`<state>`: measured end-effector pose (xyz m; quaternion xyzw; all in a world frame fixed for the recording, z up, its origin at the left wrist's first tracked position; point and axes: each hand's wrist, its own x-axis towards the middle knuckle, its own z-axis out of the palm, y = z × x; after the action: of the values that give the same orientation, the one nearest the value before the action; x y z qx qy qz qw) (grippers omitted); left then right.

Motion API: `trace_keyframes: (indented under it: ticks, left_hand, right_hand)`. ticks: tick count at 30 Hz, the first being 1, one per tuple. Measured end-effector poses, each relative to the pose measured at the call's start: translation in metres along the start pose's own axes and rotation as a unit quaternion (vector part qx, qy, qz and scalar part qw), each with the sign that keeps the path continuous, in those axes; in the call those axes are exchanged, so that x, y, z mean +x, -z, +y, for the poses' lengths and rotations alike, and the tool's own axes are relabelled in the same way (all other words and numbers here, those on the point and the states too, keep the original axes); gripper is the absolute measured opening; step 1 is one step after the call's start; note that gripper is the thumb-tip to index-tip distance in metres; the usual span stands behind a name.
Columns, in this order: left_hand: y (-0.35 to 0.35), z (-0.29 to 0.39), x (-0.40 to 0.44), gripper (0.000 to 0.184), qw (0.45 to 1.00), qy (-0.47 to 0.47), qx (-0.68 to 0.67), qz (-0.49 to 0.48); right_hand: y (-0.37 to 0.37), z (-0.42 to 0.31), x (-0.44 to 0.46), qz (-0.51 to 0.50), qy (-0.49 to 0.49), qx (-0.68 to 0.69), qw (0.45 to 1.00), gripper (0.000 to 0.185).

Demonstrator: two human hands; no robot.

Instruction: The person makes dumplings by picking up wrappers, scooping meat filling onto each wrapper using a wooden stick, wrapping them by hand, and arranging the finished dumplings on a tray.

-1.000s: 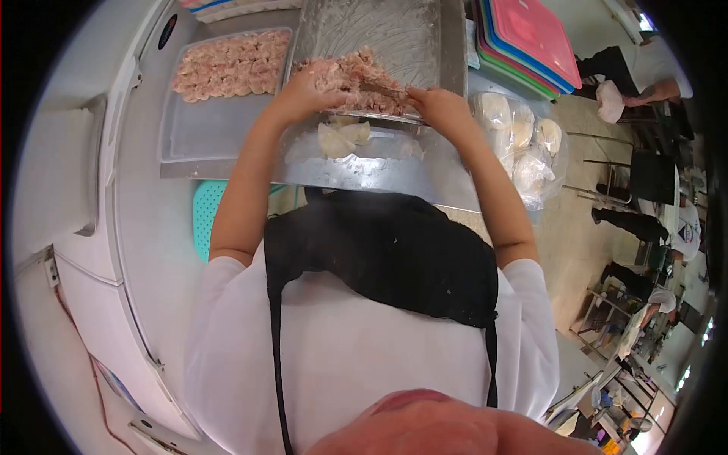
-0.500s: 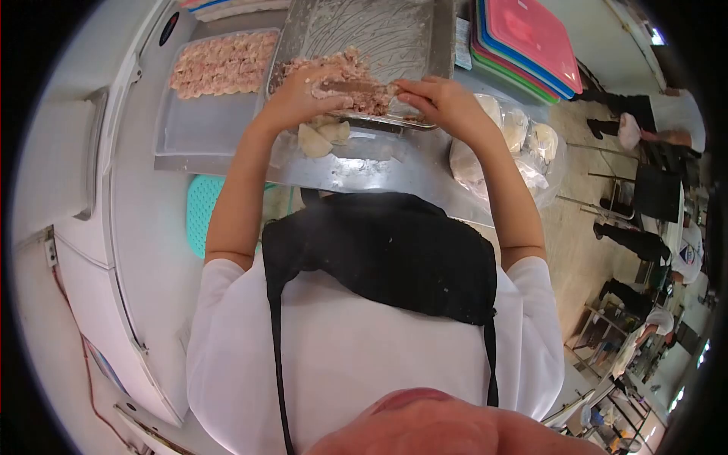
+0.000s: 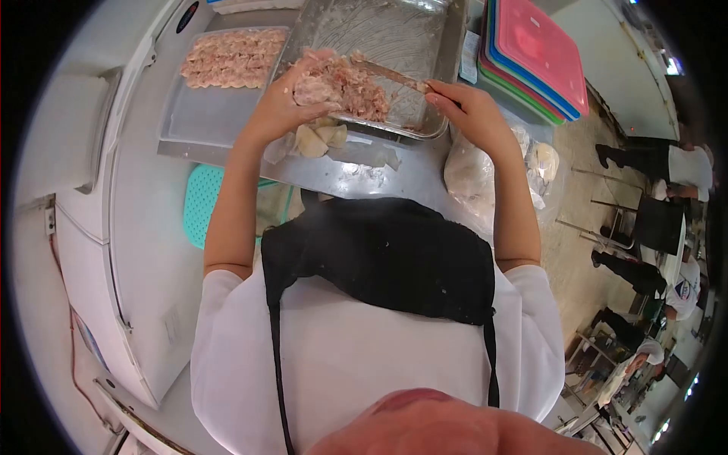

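My left hand (image 3: 274, 108) is curled at the near left corner of a metal tray (image 3: 440, 125), around a pale dough wrapper (image 3: 312, 92) with meat on it. Beside it in the tray lies a heap of pinkish minced meat (image 3: 362, 95). My right hand (image 3: 472, 115), over the tray's right rim, grips the end of a narrow flat spatula (image 3: 394, 74). The blade points left, with its tip at the far side of the meat heap. Several pale round wrappers (image 3: 312, 141) lie on the table just below my left hand.
A shallow plastic tray (image 3: 208, 117) on the left bears rows of meat-filled dumplings (image 3: 231, 57). Stacked coloured lids (image 3: 535, 49) stand at the right, near bagged wrappers (image 3: 470, 171). A turquoise basket (image 3: 201, 205) sits below the table edge. Other people (image 3: 686, 163) stand farther right.
The spatula has moved from beside my left palm to the far side of the meat. My right hand has shifted right and nearer me; my left hand has turned, showing the wrapper.
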<state>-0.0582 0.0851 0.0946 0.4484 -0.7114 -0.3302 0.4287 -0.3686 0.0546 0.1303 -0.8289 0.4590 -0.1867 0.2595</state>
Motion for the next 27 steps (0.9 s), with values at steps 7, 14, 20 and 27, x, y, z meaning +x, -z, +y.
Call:
trace_keyframes:
  ticks: [7, 14, 20, 27]
  left_hand:
    - [-0.006, 0.003, 0.009, 0.039, 0.99, 0.039, 0.115, -0.067]
    - [0.005, -0.008, 0.009, 0.041, 0.993, 0.097, 0.016, -0.058]
    - [0.035, -0.006, 0.003, 0.044, 0.996, 0.036, -0.011, -0.078]
    - [0.111, -0.028, -0.016, 0.05, 0.992, 0.111, 0.049, -0.042]
  right_hand:
    - [-0.027, -0.015, 0.007, -0.045, 0.101, 0.039, 0.993, 0.032]
    - [-0.036, -0.042, 0.0, 0.05, 0.089, -0.121, 0.987, 0.029]
    - [-0.022, -0.088, 0.0, 0.062, 0.06, -0.059, 0.995, 0.03]
    - [-0.08, -0.108, 0.033, 0.067, -0.002, 0.02, 0.998, 0.031]
